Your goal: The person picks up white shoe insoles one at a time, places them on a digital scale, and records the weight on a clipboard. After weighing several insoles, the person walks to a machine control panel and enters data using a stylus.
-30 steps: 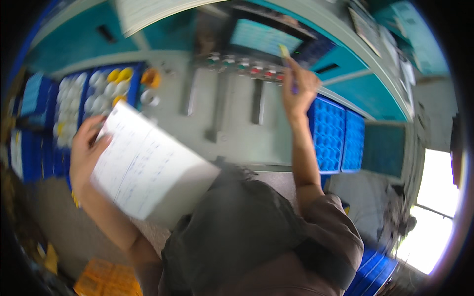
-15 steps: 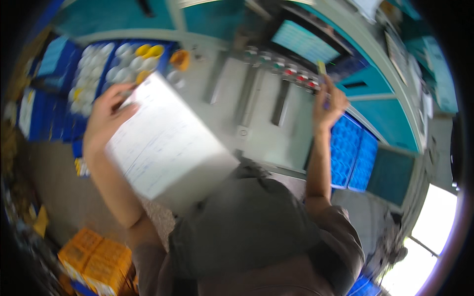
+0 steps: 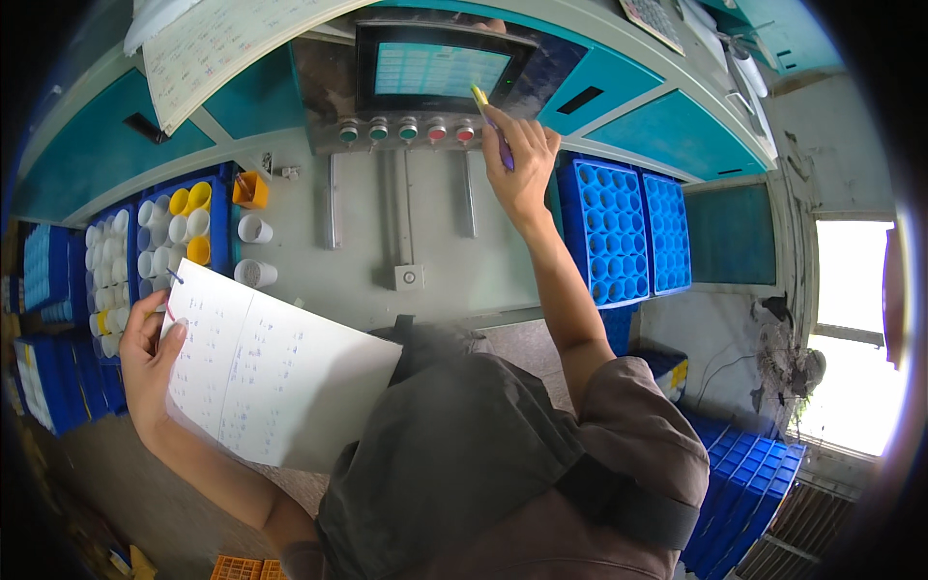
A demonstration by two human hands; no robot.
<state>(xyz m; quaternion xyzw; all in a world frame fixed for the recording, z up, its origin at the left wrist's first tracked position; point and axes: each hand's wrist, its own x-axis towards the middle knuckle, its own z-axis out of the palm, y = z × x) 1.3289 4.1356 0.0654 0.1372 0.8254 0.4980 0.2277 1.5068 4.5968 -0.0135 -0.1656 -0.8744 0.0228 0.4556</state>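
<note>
My left hand (image 3: 155,358) grips the left edge of a white notebook (image 3: 280,377) covered in handwriting, thumb on top. The notebook rests near my chest, tilted, its lower right part in shadow. My right hand (image 3: 522,159) is raised and closed around a slim pen (image 3: 506,153), purple in the fist and yellow-green at the far end. That end overlaps the lower right of a lit touch screen (image 3: 440,70); whether it touches the glass I cannot tell. Green and red push buttons (image 3: 408,129) line the panel under the screen.
Blue crates of white and yellow cups (image 3: 198,196) stand at left, beside an orange container (image 3: 250,189) and two loose white cups (image 3: 255,274). To the right are blue trays with round cells (image 3: 616,232). Written sheets (image 3: 227,48) lie upper left; blue crates (image 3: 739,483) are stacked lower right.
The view has turned, so the screen now sits nearer the middle and the picture is sharper. The notebook shows lower and further left. Both hands keep their holds.
</note>
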